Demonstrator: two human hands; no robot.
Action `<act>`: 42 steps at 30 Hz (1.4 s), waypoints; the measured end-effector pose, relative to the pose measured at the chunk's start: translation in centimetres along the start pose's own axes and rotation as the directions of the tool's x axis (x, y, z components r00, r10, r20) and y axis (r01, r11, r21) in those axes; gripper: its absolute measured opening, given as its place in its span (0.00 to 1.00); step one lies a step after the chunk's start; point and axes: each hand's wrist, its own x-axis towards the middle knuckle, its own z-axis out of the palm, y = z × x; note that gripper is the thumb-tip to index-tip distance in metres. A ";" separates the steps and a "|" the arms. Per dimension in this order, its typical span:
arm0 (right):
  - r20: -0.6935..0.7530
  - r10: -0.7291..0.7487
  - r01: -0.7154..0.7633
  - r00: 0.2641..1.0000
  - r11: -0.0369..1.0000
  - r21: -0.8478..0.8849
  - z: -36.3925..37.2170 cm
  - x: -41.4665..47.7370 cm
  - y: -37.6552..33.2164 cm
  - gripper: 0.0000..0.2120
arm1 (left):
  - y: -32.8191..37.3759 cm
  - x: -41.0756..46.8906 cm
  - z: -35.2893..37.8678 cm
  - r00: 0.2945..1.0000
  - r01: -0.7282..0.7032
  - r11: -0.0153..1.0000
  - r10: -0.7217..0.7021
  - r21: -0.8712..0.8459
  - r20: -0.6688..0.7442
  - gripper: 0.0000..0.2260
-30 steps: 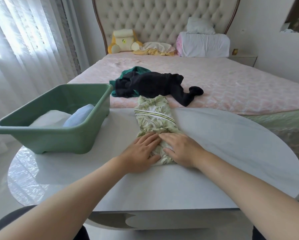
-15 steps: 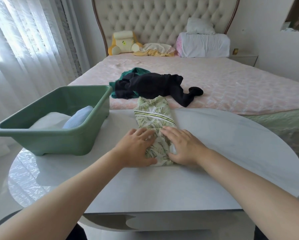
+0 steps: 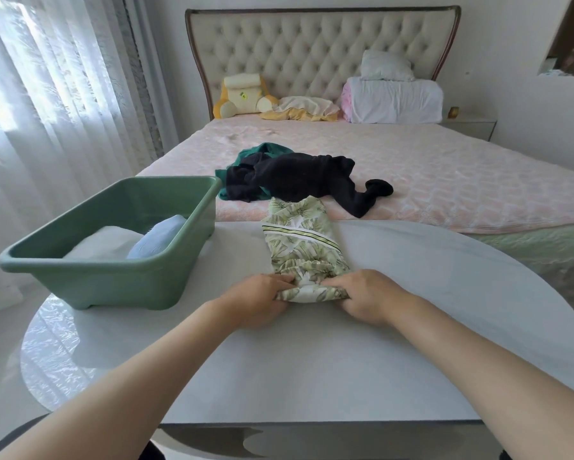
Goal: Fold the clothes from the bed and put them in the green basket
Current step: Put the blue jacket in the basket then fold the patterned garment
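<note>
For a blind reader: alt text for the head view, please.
The left hand and right hand grip the near end of a green leaf print garment on a white oval table. A green plastic basket holding white and pale blue laundry stands left; a black garment and teal garment lie on the pink bed.

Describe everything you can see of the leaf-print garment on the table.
The leaf-print garment is thin, soft-looking pale cloth with green leaves and a striped band across its middle. It is folded into a long narrow strip that lies on the white table, running away from the person. Its far end reaches past the table's edge towards the bed. The left hand and right hand grip its near end, one at each corner, bunching the cloth there.
</note>
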 end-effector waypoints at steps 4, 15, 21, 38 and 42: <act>0.051 0.055 -0.065 0.997 0.975 0.210 -3.1 -1.0 -0.2 0.13 | -0.1 -0.6 -2.4 0.983 0.181 0.954 -0.167 -0.238 0.080 0.19; -0.192 0.269 -0.258 0.944 0.963 0.078 -0.3 -0.7 0.5 0.13 | 0.4 -0.6 -1.2 0.886 0.256 0.949 -0.306 -0.182 -0.350 0.13; -0.274 0.303 -0.343 0.913 0.933 -0.111 0.3 0.2 -0.1 0.13 | 3.6 0.1 1.6 0.865 -0.242 0.938 0.324 0.247 -0.382 0.20; 0.002 0.031 -0.031 1.000 0.997 -0.065 1.2 -1.4 -0.2 0.33 | 1.0 0.4 1.5 0.996 -0.058 0.998 0.060 0.032 -0.059 0.31; -0.092 0.038 -0.039 0.995 0.999 -0.008 -0.9 -1.5 -0.5 0.06 | 0.8 0.2 -0.2 0.996 0.031 0.991 -0.042 -0.133 -0.079 0.06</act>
